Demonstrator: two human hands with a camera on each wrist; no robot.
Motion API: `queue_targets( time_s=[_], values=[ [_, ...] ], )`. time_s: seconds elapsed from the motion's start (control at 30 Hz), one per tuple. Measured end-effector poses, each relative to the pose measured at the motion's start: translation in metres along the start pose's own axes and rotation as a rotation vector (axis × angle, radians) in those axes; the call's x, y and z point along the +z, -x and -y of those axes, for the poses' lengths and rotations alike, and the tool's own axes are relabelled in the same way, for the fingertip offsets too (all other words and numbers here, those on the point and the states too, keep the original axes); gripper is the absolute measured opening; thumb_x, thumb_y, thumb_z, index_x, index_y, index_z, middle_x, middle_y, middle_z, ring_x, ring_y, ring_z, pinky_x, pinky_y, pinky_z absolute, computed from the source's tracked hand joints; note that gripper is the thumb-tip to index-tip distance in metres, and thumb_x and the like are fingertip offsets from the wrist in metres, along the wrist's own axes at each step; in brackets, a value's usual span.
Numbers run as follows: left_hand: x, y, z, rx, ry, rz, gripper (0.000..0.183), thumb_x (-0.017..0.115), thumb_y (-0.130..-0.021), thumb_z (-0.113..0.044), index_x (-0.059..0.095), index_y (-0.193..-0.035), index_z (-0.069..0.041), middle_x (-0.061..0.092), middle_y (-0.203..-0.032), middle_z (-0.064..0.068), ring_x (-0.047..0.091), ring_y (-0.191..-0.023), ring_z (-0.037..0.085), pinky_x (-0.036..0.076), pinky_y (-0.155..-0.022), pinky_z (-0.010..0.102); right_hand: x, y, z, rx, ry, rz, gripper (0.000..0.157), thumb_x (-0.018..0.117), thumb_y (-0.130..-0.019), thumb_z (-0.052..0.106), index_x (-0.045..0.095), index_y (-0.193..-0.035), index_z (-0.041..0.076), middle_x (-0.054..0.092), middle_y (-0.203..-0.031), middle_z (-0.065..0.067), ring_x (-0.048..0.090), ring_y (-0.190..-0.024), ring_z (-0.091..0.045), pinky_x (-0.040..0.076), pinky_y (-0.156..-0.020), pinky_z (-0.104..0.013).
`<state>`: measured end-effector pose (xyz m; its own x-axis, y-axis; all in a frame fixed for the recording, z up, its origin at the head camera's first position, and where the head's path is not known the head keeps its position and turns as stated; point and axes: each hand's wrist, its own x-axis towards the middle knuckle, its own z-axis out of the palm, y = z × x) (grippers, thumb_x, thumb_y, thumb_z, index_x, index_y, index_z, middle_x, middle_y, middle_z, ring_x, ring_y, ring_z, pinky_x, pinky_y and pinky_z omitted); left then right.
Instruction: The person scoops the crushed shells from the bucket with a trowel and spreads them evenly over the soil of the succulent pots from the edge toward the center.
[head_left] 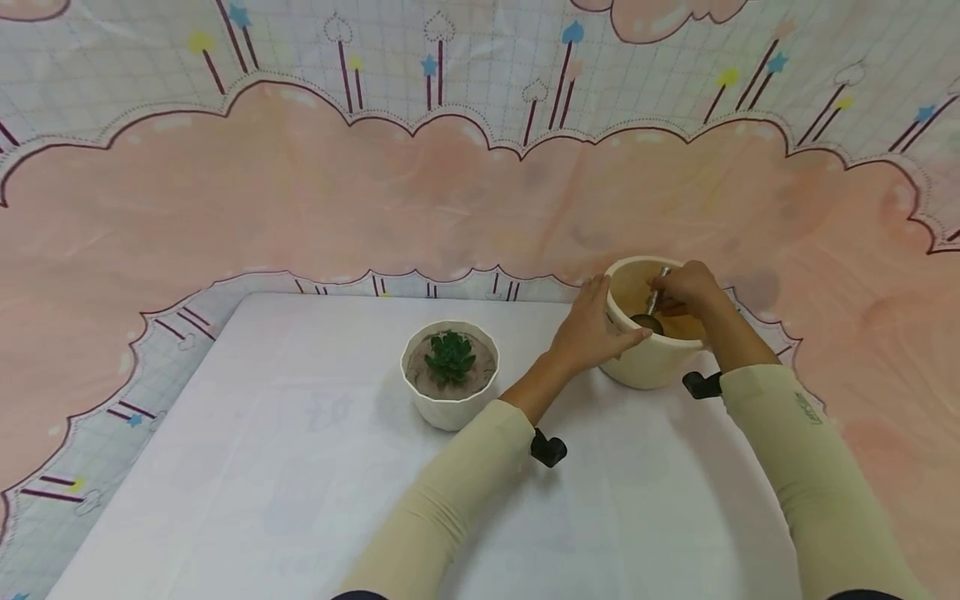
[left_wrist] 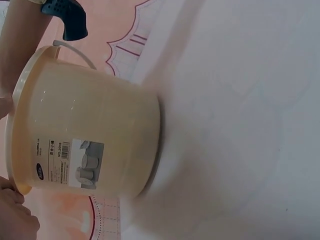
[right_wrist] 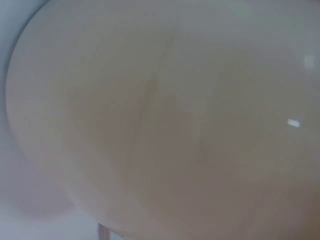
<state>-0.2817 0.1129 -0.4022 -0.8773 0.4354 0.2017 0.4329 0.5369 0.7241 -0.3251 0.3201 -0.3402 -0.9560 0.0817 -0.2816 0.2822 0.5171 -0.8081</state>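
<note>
Sleeves (head_left: 442,508) at bottom; your left hand (head_left: 587,333) grips the plastic bucket (head_left: 647,368) (likely light, best held by its rim), right hand (head_left: 686,289) the spoon (head_left: 648,322).

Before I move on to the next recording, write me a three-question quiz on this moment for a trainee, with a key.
1. Open question: what does the right hand hold at the opening of the cream bucket?
2. True or false: the potted plant stands inside the bucket.
3. Fill in the blank: the left hand touches the bucket's ____.

Key:
1. A metal utensil with a rounded end.
2. False; it stands on the white table, apart from the bucket.
3. Rim.
</note>
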Motion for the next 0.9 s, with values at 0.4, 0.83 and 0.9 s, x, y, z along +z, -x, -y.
queue_targets(
  time_s=[0.4, 0.83, 0.9],
  values=[
    [-0.008, -0.012, -0.002, -0.004, -0.132, 0.071, 0.113, 0.071, -0.092, -0.065, 0.013, -0.168, -0.005, 0.015, -0.174, 0.014, 0.008, -0.161, 0.028, 0.019, -0.126, 0.042, -0.014, 0.027, 0.019, -0.085, 0.102, 0.178, 0.046, 0.057, -0.11, 0.02, 0.06, -0.125, -0.024, 0.076, -0.085, -0.013, 0.077, -0.075, -0.02, 0.064, -0.074, -0.036],
    [-0.008, -0.014, 0.001, 0.042, -0.253, 0.073, 0.116, 0.068, -0.091, -0.071, 0.014, -0.167, -0.002, 0.019, -0.173, 0.017, 0.014, -0.16, 0.026, 0.007, -0.127, 0.031, -0.016, 0.049, 0.026, -0.173, 0.192, 0.155, 0.043, 0.062, -0.109, 0.02, 0.064, -0.119, -0.022, 0.077, -0.094, -0.02, 0.078, -0.082, -0.026, 0.064, -0.074, -0.036],
    [-0.008, -0.014, 0.002, 0.045, -0.251, 0.073, 0.115, 0.068, -0.091, -0.07, 0.015, -0.167, -0.002, 0.02, -0.173, 0.016, 0.015, -0.16, 0.026, 0.007, -0.126, 0.029, -0.019, 0.048, 0.023, -0.188, 0.168, 0.099, 0.046, 0.061, -0.109, 0.022, 0.063, -0.122, -0.022, 0.077, -0.094, -0.02, 0.078, -0.082, -0.024, 0.064, -0.074, -0.036]
  ],
)
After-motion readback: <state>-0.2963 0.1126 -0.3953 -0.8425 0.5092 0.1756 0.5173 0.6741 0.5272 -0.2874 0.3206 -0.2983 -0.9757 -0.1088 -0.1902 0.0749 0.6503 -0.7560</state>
